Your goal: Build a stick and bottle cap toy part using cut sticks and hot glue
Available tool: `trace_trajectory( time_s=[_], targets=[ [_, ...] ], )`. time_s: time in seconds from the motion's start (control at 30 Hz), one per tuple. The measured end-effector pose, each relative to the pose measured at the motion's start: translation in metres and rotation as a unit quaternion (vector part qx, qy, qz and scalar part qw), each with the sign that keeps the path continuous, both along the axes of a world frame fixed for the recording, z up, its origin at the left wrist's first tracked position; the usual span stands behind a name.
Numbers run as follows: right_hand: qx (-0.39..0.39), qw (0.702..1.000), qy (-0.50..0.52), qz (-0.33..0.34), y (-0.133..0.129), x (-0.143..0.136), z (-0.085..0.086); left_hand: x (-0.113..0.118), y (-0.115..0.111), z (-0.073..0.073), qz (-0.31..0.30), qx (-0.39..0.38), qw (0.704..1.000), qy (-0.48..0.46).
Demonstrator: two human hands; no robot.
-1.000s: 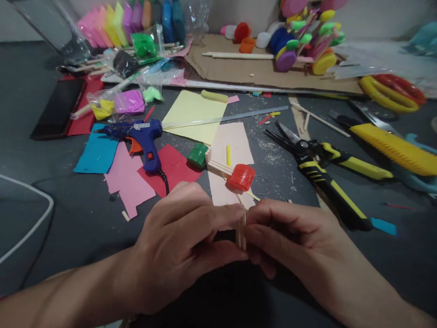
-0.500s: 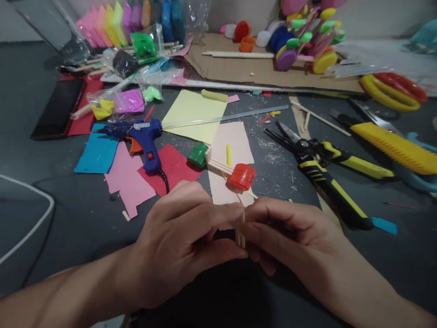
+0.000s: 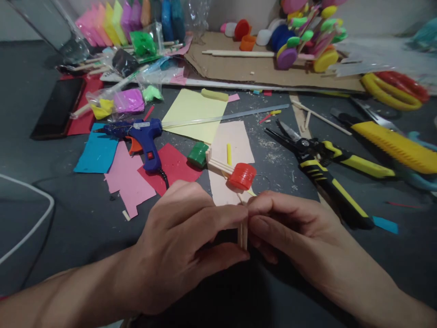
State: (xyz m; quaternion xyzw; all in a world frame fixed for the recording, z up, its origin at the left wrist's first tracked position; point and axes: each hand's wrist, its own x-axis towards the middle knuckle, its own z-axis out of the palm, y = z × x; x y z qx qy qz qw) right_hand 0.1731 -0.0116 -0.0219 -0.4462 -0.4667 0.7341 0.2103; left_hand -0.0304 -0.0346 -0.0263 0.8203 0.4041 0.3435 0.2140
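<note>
Between thumb and forefinger, my left hand point(image 3: 191, 241) grips a small bundle of short wooden sticks point(image 3: 242, 234), held upright at the lower middle. My right hand point(image 3: 290, 228) meets the bundle from the right, its thumb and forefinger pinched together at the upper part; what lies between those fingertips is hidden. Just beyond my hands sits a red bottle cap point(image 3: 242, 176) with pale sticks point(image 3: 220, 164) beside it. A green cap point(image 3: 198, 155) lies at the other end of those sticks, over pale pink paper point(image 3: 241, 136).
A blue glue gun point(image 3: 145, 136) rests on coloured paper to the left. Pliers point(image 3: 317, 168) and a yellow cutter point(image 3: 396, 141) lie right. Behind are cardboard point(image 3: 221, 68), clay packets point(image 3: 129, 23) and a phone point(image 3: 58, 107). A white cable point(image 3: 41, 193) curves at far left.
Both hands and the stick bundle have shifted very slightly to the right. My right thumb and fingers have moved a little along the bundle.
</note>
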Motion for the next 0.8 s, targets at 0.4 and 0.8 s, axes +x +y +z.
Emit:
trace_trajectory(
  time_s=[0.4,0.8],
  targets=[
    [0.323,0.92,-0.216,-0.052,0.003,0.012,0.002,0.0,0.006,-0.016,0.066,-0.043,0.984,0.162],
    [0.585,0.755,-0.243,0.166,0.003,0.02,-0.016,0.004,0.0,-0.016,0.028,-0.055,0.971,0.232]
  ],
)
